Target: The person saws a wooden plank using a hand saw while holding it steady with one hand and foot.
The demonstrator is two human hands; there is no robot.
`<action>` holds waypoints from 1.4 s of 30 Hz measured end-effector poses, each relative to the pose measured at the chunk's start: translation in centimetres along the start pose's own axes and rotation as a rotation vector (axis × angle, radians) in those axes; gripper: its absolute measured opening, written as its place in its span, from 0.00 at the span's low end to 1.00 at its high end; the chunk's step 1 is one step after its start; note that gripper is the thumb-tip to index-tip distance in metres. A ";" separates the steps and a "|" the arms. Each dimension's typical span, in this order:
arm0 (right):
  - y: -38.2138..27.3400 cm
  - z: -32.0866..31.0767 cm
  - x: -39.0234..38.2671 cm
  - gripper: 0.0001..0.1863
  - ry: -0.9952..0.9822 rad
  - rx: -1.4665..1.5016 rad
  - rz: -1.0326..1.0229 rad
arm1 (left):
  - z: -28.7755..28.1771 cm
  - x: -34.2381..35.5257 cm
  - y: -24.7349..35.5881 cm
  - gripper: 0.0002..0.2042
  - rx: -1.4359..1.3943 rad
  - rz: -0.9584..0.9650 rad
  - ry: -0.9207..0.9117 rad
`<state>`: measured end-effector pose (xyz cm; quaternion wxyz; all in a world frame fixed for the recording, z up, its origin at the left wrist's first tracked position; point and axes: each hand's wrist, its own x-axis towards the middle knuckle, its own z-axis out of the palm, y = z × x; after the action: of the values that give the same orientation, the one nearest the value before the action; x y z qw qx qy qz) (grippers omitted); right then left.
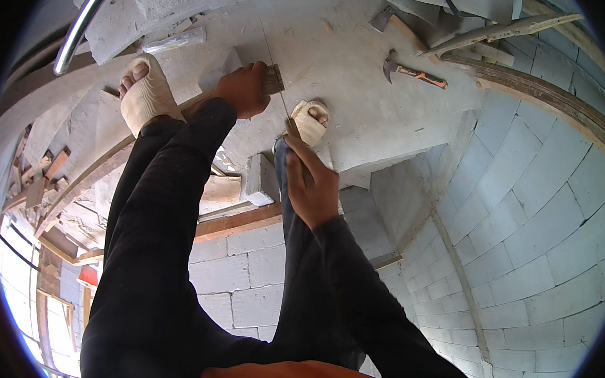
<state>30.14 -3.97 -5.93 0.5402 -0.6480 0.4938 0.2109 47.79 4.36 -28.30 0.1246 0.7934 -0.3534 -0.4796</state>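
Note:
My left hand (245,90) is closed round a wooden plank (274,82) close to its cut end. The plank appears to run back past my left foot toward the lower left. In my right hand (314,183) is the handle of a handsaw (284,100). Its thin blade, seen nearly edge-on, points away from me and passes right beside the plank's end; whether the teeth are in the wood I cannot tell. My right foot (311,123), in a pale wrapped covering, rests just beyond the right hand. The similarly covered left foot (147,93) is to the left.
A claw hammer (418,74) with an orange and black handle lies on the concrete floor (362,103), with a hatchet (382,19) farther off. Timbers (526,91) stretch along the right. A grey block (262,180) sits by my right leg. A drop opens beside the block wall (520,221).

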 end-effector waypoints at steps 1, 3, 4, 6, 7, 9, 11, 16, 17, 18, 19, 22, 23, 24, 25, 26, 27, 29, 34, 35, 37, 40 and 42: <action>-0.7 0.5 2.1 0.20 0.013 -0.003 -0.017 | -0.3 0.3 0.0 0.27 0.015 0.017 0.016; -0.7 1.0 0.4 0.19 0.041 0.034 -0.094 | 0.0 -0.8 -1.2 0.27 0.040 0.009 0.023; 0.3 0.4 -4.5 0.18 0.082 0.071 -0.157 | 0.3 -1.2 -1.6 0.27 0.037 -0.005 0.026; 0.8 -0.5 -8.1 0.17 0.145 0.124 -0.228 | 0.1 -1.4 -1.6 0.27 0.027 -0.022 0.043; 0.8 -0.8 -8.5 0.17 0.167 0.139 -0.232 | -0.1 -1.5 -1.3 0.27 0.030 -0.035 0.017; 1.5 0.2 -4.5 0.16 0.156 0.086 -0.234 | -0.8 -1.3 -0.6 0.27 0.048 -0.054 -0.022; 1.0 1.1 1.2 0.17 0.147 -0.037 -0.180 | 0.3 0.2 0.4 0.27 0.017 0.018 0.002; 1.5 -0.4 -6.4 0.17 0.152 0.068 -0.240 | -0.3 -1.4 -1.0 0.28 0.073 -0.089 -0.022; 1.2 -0.7 -7.8 0.17 0.169 0.090 -0.270 | -0.2 -2.0 -1.0 0.29 0.066 -0.099 -0.029; 1.2 -0.5 -6.9 0.17 0.177 0.084 -0.298 | -0.4 -1.9 -1.0 0.29 0.062 -0.103 -0.018; 1.4 0.3 -4.4 0.17 0.167 0.065 -0.267 | -0.3 -1.3 -0.9 0.30 0.056 -0.095 -0.008; 0.9 1.4 1.9 0.17 0.133 0.003 -0.153 | 0.4 0.4 -0.7 0.31 -0.021 0.029 0.025; 0.4 1.5 2.0 0.17 0.138 -0.006 -0.160 | 0.4 0.2 -1.1 0.31 -0.008 0.018 0.009; 0.2 1.2 2.3 0.17 0.122 -0.012 -0.173 | 0.6 -0.1 -1.6 0.31 0.007 -0.015 -0.003; 0.3 0.6 -0.8 0.16 0.093 0.015 -0.125 | 0.8 -0.7 -2.3 0.31 0.021 -0.048 -0.025; 0.5 -0.5 -5.3 0.16 0.065 0.043 -0.082 | 0.7 -1.1 -2.3 0.30 0.018 -0.059 -0.015; 0.3 -1.5 -8.3 0.16 0.089 0.081 -0.144 | 0.2 -1.4 -1.9 0.30 0.019 -0.059 -0.002; 1.0 -1.3 -8.6 0.16 0.110 0.077 -0.209 | -0.4 -1.5 -1.2 0.29 0.033 -0.068 -0.005; 0.7 1.5 4.6 0.17 0.035 0.000 -0.106 | -0.4 0.1 0.2 0.28 -0.011 -0.008 -0.030; 1.5 1.2 2.2 0.17 0.073 0.009 -0.130 | -0.8 0.2 -0.1 0.28 0.005 -0.021 -0.023; 2.5 0.1 -4.6 0.16 0.109 0.058 -0.191 | -0.4 -1.3 -1.2 0.28 0.037 -0.087 -0.043; 2.7 -0.4 -7.1 0.16 0.153 0.141 -0.296 | 0.7 -1.3 -1.6 0.27 0.033 -0.044 0.035; 3.5 1.0 -2.2 0.16 0.107 0.130 -0.227 | 0.2 -0.4 -1.4 0.27 0.027 -0.037 0.032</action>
<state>26.44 -1.92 -6.14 0.5745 -0.6736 0.4579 0.0809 48.09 5.64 -28.90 0.1104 0.8092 -0.3429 -0.4642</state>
